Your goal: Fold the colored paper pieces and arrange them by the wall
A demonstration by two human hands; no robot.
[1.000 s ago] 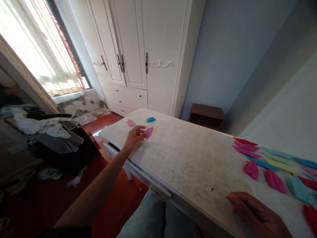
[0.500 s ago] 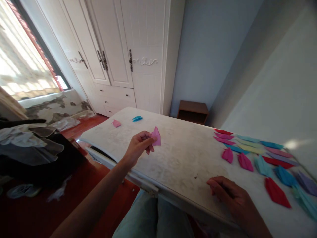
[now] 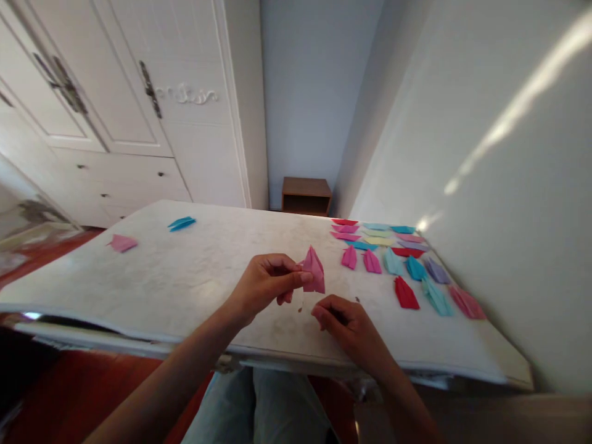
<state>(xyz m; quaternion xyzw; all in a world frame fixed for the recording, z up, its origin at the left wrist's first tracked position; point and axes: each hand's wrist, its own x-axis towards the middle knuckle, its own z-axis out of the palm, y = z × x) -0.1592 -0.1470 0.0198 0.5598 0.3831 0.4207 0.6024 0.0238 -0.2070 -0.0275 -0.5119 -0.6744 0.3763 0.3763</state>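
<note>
Pinched between the thumb and fingers of my left hand [image 3: 272, 280] is a pink piece of folded origami paper [image 3: 314, 271], its pointed tip up, held above the table. Just below and to the right of it, my right hand [image 3: 345, 324] has its fingers curled in, thumb against the index finger, with nothing visible in them. It does not touch the pink paper. Farther right lie rows of folded paper pieces, among them a red one [image 3: 406, 293], a magenta one [image 3: 372, 261] and a light teal one [image 3: 436, 298].
On the left of the white table [image 3: 222, 240] lie a pink folded paper [image 3: 123, 243] and a blue one [image 3: 182, 223]. A white wardrobe [image 3: 203, 154] and a small brown cabinet [image 3: 306, 184] stand beyond. A pale wall [image 3: 509, 203] borders the right side.
My view has turned right. My left hand has carried the pink folded paper right, and the two hands are now close together. The right hand stays curled.
</note>
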